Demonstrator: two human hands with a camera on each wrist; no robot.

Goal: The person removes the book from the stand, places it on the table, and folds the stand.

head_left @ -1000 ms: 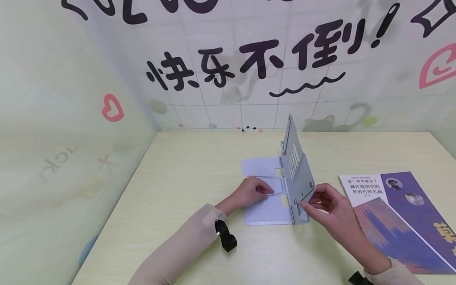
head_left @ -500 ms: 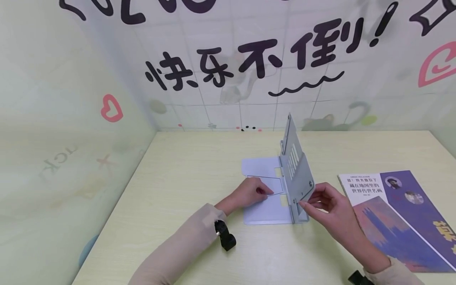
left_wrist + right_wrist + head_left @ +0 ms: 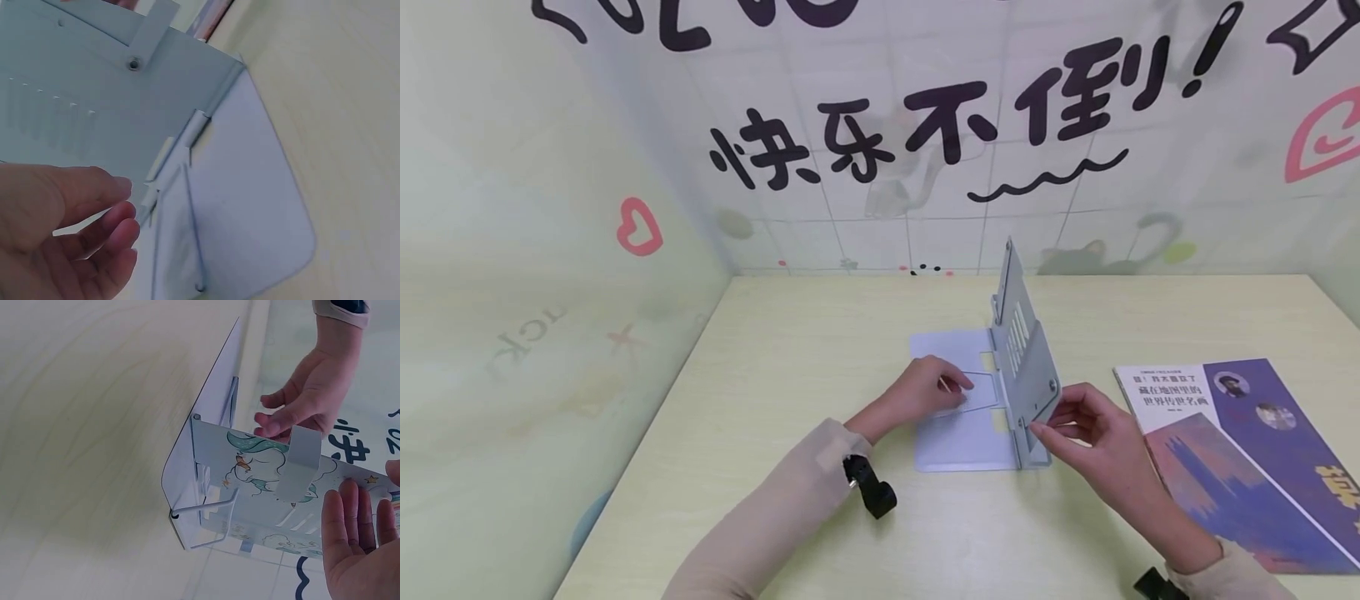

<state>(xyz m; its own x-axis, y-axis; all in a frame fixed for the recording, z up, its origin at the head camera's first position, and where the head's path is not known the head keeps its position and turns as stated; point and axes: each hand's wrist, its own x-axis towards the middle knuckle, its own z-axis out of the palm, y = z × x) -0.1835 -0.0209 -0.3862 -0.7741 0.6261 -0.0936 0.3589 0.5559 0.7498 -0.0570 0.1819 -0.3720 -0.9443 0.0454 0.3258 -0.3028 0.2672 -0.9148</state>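
A light-blue metal book stand [image 3: 1026, 354] has its panel tilted up from a flat base plate [image 3: 966, 450] on the table. My right hand [image 3: 1097, 446] holds the panel's near edge, thumb on one side and fingers on the other. Over the base plate, my left hand [image 3: 928, 389] has its fingers loosely bent with nothing between them. Beside it in the left wrist view, a wire support [image 3: 192, 219] lies along the plate. Cartoon drawings cover the panel's front in the right wrist view, where a bent metal clip [image 3: 300, 462] and a wire page holder [image 3: 206, 507] also show.
A blue and purple picture book [image 3: 1240, 467] lies on the pale wooden table [image 3: 790, 358], right of my right hand. Behind the table rises a printed wall sheet [image 3: 850, 242] with large dark characters. A second patterned sheet [image 3: 535, 275] borders the left side.
My left hand has lifted its fingers off the wire support and shifted slightly up and away, its fingers loosening. The right hand and the tilted panel have stayed put.
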